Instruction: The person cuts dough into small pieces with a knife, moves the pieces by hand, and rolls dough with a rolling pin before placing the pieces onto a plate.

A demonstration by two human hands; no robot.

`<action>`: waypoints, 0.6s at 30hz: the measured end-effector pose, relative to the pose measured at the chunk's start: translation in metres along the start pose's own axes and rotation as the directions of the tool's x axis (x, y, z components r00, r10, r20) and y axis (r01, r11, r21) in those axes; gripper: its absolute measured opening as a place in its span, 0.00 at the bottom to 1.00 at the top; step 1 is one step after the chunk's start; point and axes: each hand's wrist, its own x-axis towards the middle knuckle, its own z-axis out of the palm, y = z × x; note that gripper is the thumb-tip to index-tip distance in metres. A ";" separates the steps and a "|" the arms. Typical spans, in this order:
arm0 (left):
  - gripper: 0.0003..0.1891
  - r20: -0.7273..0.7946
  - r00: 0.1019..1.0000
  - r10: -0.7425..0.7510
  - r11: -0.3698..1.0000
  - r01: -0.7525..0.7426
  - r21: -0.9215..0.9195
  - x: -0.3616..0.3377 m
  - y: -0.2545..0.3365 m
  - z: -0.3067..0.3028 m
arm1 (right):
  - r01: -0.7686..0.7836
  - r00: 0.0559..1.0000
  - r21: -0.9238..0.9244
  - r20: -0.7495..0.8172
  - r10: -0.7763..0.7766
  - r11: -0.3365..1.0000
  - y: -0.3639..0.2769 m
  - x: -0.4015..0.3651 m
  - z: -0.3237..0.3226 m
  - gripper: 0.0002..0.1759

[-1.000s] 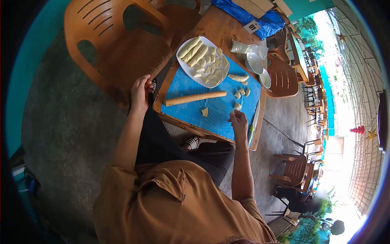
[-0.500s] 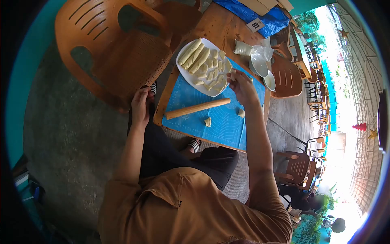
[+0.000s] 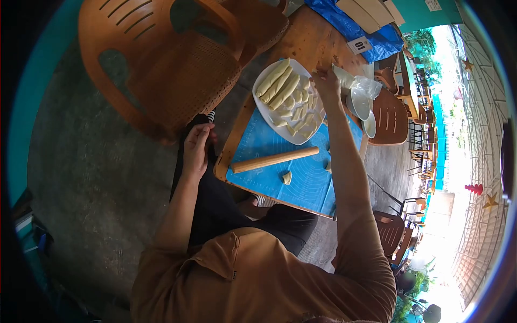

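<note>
My right hand (image 3: 327, 86) reaches past the far right rim of a white plate (image 3: 261, 110), beside a clear bag of white powder (image 3: 343, 78). Its fingers point away and down; the fingertips are too dark to show whether they hold anything. On the plate lie several long dough rolls (image 3: 284, 91) and many small cut dough pieces (image 3: 297, 114). A wooden rolling pin (image 3: 276, 159) rests on the blue mat (image 3: 256, 185), with a dough piece (image 3: 287, 177) near it. My left hand (image 3: 196, 151) hovers by my knee, fingers loosely curled and apart from the thumb, nothing visible in it.
Two pale bowls (image 3: 360, 104) stand at the table's right edge near a clear plastic bag (image 3: 369, 86). A blue tarp (image 3: 377, 48), cardboard (image 3: 366, 13) and a number card (image 3: 359, 45) are at the far end. An orange plastic chair (image 3: 161, 81) stands at the left.
My right hand has moved from the plate's lower right side to farther up, close to the powder bag. The camera view has shifted slightly. My left hand stays near my knee.
</note>
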 end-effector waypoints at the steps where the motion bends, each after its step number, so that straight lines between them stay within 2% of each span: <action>1: 0.09 0.000 1.000 -0.002 1.000 0.002 0.010 0.000 0.001 0.001 | 0.094 0.995 -0.129 -0.034 -0.099 0.987 -0.003 -0.005 0.000 0.23; 5: 0.10 0.014 1.000 -0.001 1.000 0.001 0.025 -0.001 0.001 0.002 | 0.190 0.981 -0.116 -0.022 -0.194 0.975 0.009 0.001 0.018 0.22; 8: 0.10 0.022 1.000 0.008 1.000 -0.009 0.019 -0.001 0.001 0.003 | 0.176 0.984 -0.181 0.004 -0.178 0.968 0.009 0.002 0.025 0.21; 11: 0.07 -0.015 1.000 -0.009 1.000 0.009 0.010 -0.001 0.002 0.004 | 0.124 0.992 -0.230 0.013 -0.125 0.965 0.009 0.007 0.027 0.20; 13: 0.11 0.033 0.999 0.022 0.999 -0.022 0.029 -0.001 0.001 0.003 | 0.080 0.997 -0.284 0.020 -0.077 0.955 0.008 0.009 0.028 0.19; 17: 0.11 0.033 0.999 0.008 1.000 -0.009 0.026 -0.003 0.003 0.004 | 0.046 0.999 -0.329 0.005 -0.047 0.943 0.007 0.005 0.032 0.19; 18: 0.11 0.020 1.000 0.002 1.000 -0.003 0.026 -0.003 0.004 0.006 | 0.076 0.997 -0.328 -0.003 -0.081 0.942 0.008 0.005 0.033 0.19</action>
